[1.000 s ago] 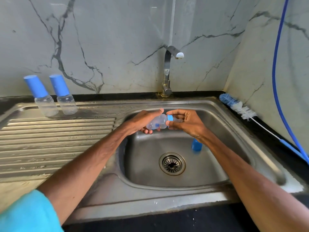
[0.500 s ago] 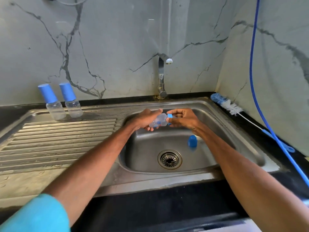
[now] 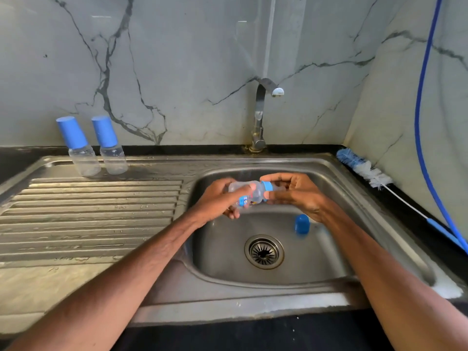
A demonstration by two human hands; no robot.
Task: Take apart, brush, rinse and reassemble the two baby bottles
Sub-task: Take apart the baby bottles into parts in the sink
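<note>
Above the sink (image 3: 228, 306), my left hand (image 3: 219, 200) grips the bottle (image 3: 249, 193) lying sideways, and my right hand (image 3: 297, 192) pinches its blue collar (image 3: 267, 186). A blue cap (image 3: 301, 224) stands in the basin.

**Soft Light, Blurred Middle, Bent Edges**

Cool, even light fills the corner; the drainboard (image 3: 88, 211) ribs throw back a warm glare at left, and the marble wall (image 3: 177, 59) carries pale reflections. The left hand (image 3: 217, 201) and right hand (image 3: 298, 193) (and the bottle (image 3: 249, 192) between them) smear with motion blur. Shadows in the sink (image 3: 228, 262) are soft. The wide lens bows the blue hose (image 3: 421, 122).
</note>
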